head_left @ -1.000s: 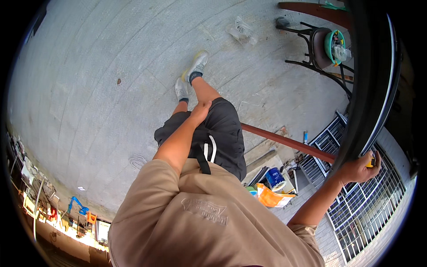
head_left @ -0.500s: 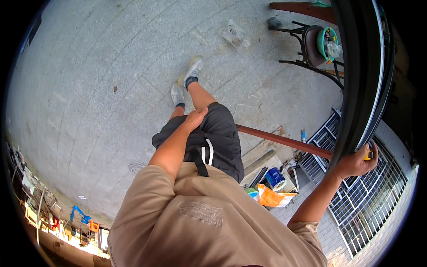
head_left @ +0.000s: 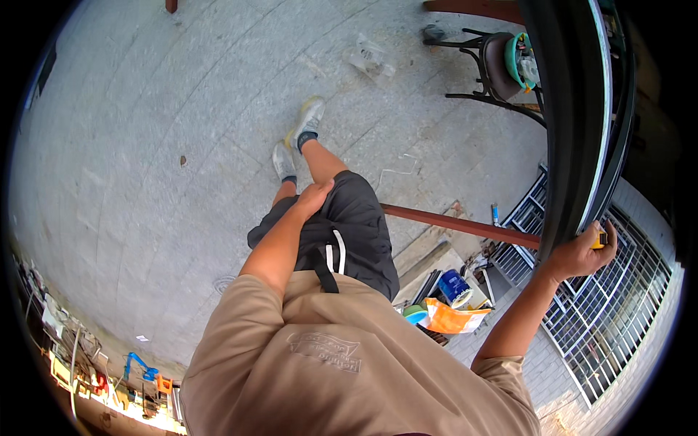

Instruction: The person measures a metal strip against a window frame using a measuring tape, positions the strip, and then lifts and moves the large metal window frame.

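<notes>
My left hand (head_left: 318, 198) rests on the thigh of my dark shorts (head_left: 356, 211); it holds nothing that I can see, and its fingers are partly out of sight. Over on the right, my right hand (head_left: 584, 254) is closed around a small yellow and black tape measure (head_left: 600, 238). That hand is against a long black frame (head_left: 576, 116) with a pale edge strip, which rises along the right side. A reddish-brown bar (head_left: 465, 224) runs from beside my leg to the frame near my right wrist.
Metal gratings (head_left: 607, 312) lie at the right. A blue can (head_left: 454, 287) and an orange bag (head_left: 454, 317) stand among clutter beside me. A chair (head_left: 502, 69) bears a green bucket (head_left: 518, 62). A clear plastic bag (head_left: 371, 59) lies on the paving, and tools (head_left: 138, 367) crowd the lower left.
The view has shifted slightly, so the frame and chair appear farther left. My right hand has stayed at the frame with the tape measure; my left hand still rests on my thigh.
</notes>
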Tool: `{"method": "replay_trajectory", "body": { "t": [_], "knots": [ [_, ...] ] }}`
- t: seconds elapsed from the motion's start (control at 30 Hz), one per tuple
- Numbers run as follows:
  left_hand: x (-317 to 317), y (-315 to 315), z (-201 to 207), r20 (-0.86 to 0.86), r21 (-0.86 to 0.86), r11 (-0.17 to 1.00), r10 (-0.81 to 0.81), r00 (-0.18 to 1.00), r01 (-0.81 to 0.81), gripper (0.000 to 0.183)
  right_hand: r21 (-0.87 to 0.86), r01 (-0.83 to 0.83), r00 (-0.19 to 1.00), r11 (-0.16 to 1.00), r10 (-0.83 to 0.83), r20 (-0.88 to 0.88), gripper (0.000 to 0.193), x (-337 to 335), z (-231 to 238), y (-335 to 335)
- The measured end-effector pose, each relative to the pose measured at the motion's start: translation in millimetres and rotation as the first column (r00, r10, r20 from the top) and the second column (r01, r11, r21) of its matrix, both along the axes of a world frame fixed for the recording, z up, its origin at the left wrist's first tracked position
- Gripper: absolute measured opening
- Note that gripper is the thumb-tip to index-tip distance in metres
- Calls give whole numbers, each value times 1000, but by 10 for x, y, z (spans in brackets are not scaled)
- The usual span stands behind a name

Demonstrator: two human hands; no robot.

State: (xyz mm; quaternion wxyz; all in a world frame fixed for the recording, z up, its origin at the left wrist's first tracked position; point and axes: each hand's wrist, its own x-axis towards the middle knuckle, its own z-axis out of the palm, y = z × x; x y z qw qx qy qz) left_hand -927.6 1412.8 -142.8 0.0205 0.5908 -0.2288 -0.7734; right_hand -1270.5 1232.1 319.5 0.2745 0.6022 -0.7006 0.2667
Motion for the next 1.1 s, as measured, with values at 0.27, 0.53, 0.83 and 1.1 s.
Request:
{"method": "replay_trajectory", "body": {
  "t": [0.27,0.53,0.83,1.1],
  "knots": [
    [-52,54,44,19,-81,996,43,999,-41,77,-9,-9,1000,1000,9,-12,27,-15,-18,36],
    [-80,-21,69,-20,-32,962,271,962,-271,71,-12,7,998,1000,-6,59,27,87,-57,-22],
    [-185,-42,-76,129,-158,985,84,988,-64,69,-19,-31,999,999,31,19,24,104,-44,-43],
    [-43,-96,106,-4,-172,947,-277,961,272,73,4,-30,1000,1000,30,9,24,64,-31,6]
  ]
}}
